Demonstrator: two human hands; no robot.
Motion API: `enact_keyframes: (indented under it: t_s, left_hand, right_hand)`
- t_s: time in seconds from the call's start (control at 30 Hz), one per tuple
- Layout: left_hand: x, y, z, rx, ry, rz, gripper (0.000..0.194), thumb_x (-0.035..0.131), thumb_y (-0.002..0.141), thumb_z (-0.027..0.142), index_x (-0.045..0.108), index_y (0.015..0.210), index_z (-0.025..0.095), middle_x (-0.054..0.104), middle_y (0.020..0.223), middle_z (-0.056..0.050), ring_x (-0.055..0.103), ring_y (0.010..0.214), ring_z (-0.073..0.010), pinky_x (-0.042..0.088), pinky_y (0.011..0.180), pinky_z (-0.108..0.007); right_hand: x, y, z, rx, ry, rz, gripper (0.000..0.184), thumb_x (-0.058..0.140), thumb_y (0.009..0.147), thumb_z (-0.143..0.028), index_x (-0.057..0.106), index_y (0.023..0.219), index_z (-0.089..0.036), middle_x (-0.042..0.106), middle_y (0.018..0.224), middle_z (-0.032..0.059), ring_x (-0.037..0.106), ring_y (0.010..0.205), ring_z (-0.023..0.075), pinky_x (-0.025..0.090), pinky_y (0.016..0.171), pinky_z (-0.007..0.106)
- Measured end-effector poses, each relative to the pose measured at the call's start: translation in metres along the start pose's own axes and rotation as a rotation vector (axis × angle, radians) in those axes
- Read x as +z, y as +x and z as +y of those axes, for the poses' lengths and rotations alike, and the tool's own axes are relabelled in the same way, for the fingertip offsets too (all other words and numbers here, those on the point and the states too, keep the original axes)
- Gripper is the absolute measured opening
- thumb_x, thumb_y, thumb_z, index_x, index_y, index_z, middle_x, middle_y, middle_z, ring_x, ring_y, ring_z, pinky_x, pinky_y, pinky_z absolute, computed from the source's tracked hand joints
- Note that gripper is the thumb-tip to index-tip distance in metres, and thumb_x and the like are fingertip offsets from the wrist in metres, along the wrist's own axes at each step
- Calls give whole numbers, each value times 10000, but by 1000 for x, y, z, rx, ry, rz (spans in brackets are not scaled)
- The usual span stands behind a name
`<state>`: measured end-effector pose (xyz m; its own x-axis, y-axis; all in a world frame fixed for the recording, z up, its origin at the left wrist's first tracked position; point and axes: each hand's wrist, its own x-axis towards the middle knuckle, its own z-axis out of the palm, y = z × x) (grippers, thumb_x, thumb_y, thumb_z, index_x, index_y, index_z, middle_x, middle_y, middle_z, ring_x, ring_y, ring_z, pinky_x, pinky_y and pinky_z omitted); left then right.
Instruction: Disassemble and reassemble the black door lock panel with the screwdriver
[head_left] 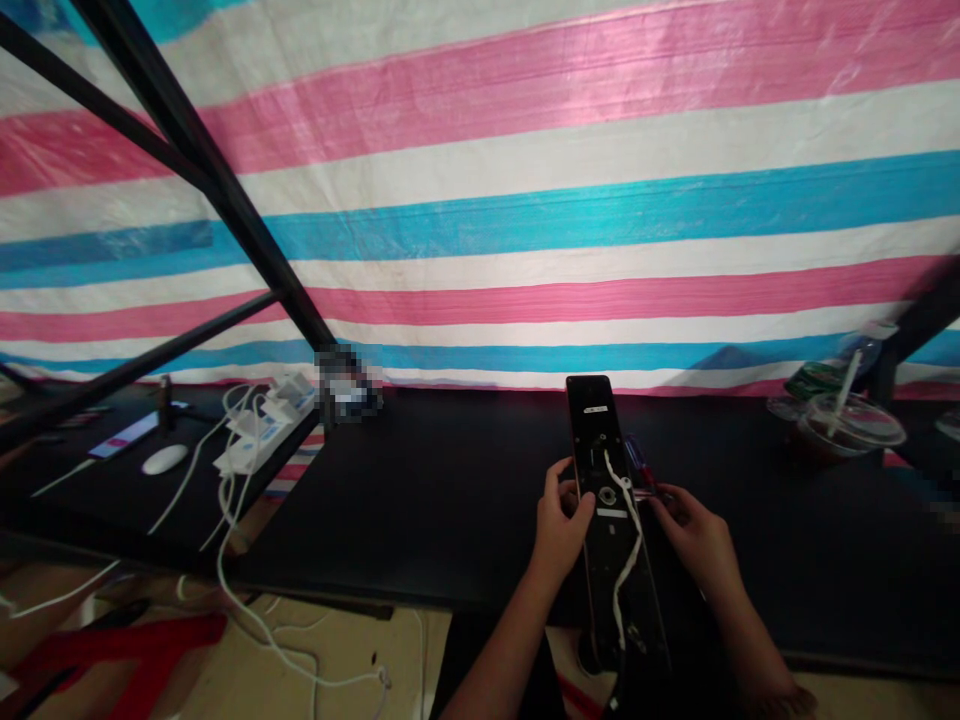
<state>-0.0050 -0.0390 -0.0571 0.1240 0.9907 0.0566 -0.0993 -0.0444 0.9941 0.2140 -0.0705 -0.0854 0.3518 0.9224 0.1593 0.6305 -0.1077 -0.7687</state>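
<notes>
Left fingers (553, 480) clasp a long, flat black panel (606, 555); right fingers (681, 497) curl, hold unclear.

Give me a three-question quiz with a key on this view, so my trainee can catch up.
1. Which hand holds the black panel by its left edge?
2. True or false: the white cable runs along the face of the panel.
3. What stands on the table to the right of the panel?
A) a desk lamp
B) a clear plastic cup with a straw
C) a kettle

Key: 1. The left hand. 2. True. 3. B.
</notes>
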Motion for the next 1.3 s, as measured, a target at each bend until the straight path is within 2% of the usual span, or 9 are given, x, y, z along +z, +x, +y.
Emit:
enact_keyframes:
  t_s: [1.1, 1.3]
  left_hand:
    - [-3, 1, -1, 0, -33, -28, 482, 623, 902, 284, 467, 1357, 240, 719, 967, -41, 649, 778, -161, 503, 723, -285]
    - [2, -3, -2, 21, -56, -30, 467, 632, 912, 329, 497, 1347, 232, 731, 978, -54, 682, 820, -175, 532, 748, -295]
  right_hand:
    - [1, 1, 1, -26, -18, 9, 513, 550, 859, -628, 697, 1087, -192, 684, 659, 19, 640, 567, 204, 457, 566, 296]
    - [2, 0, 1, -21, 4, 5, 507, 558, 864, -614, 693, 1103, -187, 689, 669, 19, 637, 563, 199, 465, 570, 294]
